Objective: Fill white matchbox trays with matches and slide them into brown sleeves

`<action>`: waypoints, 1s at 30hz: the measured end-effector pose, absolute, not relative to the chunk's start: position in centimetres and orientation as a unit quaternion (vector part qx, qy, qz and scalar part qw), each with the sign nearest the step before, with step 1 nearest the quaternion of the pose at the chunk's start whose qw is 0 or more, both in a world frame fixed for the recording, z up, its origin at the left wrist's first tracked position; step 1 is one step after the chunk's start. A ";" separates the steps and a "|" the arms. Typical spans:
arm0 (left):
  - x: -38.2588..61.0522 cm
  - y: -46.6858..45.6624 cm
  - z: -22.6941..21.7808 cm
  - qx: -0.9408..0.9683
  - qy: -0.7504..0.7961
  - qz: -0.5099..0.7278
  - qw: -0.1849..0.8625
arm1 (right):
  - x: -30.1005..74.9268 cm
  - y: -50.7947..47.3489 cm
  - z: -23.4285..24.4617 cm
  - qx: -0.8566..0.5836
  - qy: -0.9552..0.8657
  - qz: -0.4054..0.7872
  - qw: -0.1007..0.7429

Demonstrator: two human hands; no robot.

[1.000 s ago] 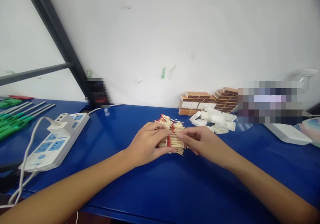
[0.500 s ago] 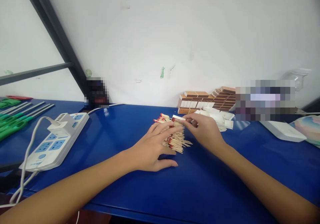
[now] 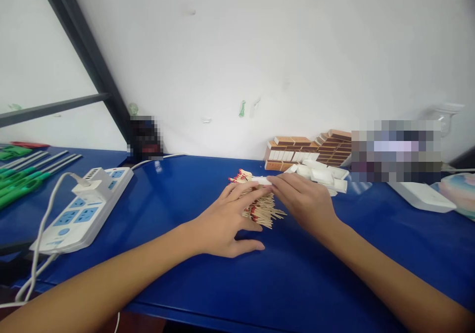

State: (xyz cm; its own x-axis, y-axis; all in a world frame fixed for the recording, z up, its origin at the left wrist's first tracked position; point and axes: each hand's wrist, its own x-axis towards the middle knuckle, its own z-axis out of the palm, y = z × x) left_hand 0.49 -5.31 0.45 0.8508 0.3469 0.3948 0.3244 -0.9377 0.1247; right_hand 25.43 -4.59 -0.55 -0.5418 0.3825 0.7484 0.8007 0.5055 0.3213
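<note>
At center frame, the left hand (image 3: pixel 222 224) rests over matches (image 3: pixel 267 209), grip spread. Right hand (image 3: pixel 308 197) touches a white tray (image 3: pixel 261 180); its grip is indiscernible.

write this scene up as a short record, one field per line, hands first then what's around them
left hand: spread over loose matches
right hand: fingertips at one end of a white tray
behind right hand: jumbled white boxes, stacked matchboxes
far left: power strip, green-handled tools
surface: blue table
</note>
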 end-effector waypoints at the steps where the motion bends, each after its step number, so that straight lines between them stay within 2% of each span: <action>1: 0.5 -5.3 0.5 0.962 0.174 0.211 0.025 | 25.5 -4.6 -0.5 -0.361 -0.810 -0.344 0.309; 10: 0.6 -5.7 0.6 0.961 0.165 0.223 0.016 | 26.2 -5.0 1.1 -0.356 -0.785 -0.374 0.343; 14: 0.6 -5.6 0.5 0.958 0.165 0.234 0.020 | 26.2 -4.9 0.8 -0.369 -0.794 -0.342 0.342; 18: 0.5 -5.5 0.4 0.956 0.168 0.240 0.014 | 26.3 -4.5 0.5 -0.409 -0.809 -0.255 0.337; 22: 0.5 -5.6 0.4 0.954 0.168 0.247 0.011 | 28.3 -3.8 1.5 -0.532 -0.769 -0.124 0.331; 25: 0.5 -5.7 0.2 0.955 0.160 0.248 0.010 | 30.9 -3.0 2.4 -0.610 -0.739 -0.054 0.280; 28: 0.5 -5.7 0.1 0.955 0.160 0.251 0.013 | 33.1 -2.3 2.7 -0.607 -0.768 0.025 0.203; 30: 0.4 -5.6 0.0 0.953 0.163 0.254 0.014 | 34.0 -2.0 2.6 -0.598 -0.778 0.044 0.189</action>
